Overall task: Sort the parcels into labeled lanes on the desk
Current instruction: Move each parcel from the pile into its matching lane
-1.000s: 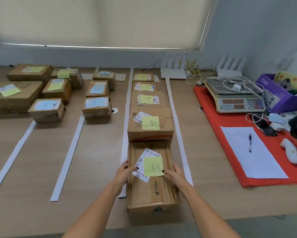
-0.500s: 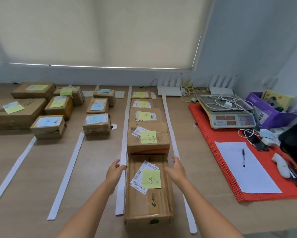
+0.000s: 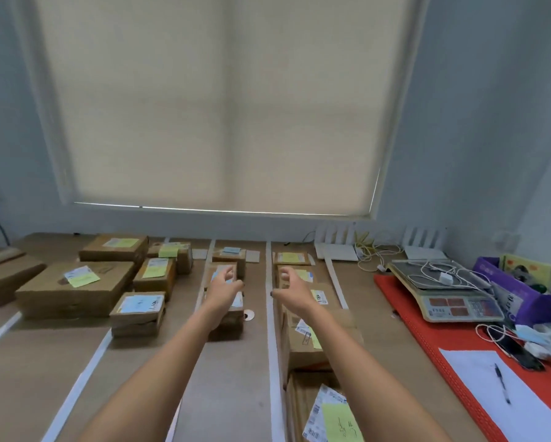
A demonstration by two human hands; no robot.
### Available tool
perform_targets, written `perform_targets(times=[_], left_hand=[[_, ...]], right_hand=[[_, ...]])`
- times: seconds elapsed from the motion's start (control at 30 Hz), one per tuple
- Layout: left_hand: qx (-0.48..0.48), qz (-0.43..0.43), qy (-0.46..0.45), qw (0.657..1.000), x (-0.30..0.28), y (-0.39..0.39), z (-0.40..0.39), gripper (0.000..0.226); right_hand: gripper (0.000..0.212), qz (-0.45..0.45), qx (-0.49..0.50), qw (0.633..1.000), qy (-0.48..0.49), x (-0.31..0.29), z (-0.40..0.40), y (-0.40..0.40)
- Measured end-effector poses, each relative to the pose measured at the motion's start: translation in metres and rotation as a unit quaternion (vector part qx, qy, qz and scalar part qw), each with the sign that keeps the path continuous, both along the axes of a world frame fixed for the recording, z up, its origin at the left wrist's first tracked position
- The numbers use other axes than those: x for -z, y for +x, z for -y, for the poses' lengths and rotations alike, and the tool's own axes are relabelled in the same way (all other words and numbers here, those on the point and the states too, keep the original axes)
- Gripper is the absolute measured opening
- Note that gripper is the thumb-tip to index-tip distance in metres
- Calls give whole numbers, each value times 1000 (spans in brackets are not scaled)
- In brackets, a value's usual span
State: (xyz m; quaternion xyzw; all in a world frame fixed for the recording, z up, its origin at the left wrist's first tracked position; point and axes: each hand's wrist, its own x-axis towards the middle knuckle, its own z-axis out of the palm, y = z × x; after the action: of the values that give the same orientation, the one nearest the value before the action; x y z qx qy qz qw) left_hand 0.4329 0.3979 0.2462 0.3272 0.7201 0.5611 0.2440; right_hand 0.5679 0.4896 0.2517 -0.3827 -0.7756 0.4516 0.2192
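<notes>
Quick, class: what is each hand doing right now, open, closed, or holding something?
Left hand: open, fingers loosely curled, holding nothing, raised above the parcels.
Right hand: open, fingers loosely curled, holding nothing, raised above the parcels.

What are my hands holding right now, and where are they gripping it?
Nothing. The left hand and right hand are both empty, fingers loosely curled, raised above the parcel lanes. The nearest parcel lies on the desk, untouched.
</notes>
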Motion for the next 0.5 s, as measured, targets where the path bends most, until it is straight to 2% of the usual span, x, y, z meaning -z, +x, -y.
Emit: perform_targets(times=[0.3, 0.5], left_hand=[[7, -35, -6, 999, -23, -170, 75, 54], [-24, -21, -13, 999, -18, -243, 107, 51]], right_hand=[[66, -46, -2, 998, -45, -14, 71, -159], [45, -100, 39, 994, -6, -8, 95, -233]])
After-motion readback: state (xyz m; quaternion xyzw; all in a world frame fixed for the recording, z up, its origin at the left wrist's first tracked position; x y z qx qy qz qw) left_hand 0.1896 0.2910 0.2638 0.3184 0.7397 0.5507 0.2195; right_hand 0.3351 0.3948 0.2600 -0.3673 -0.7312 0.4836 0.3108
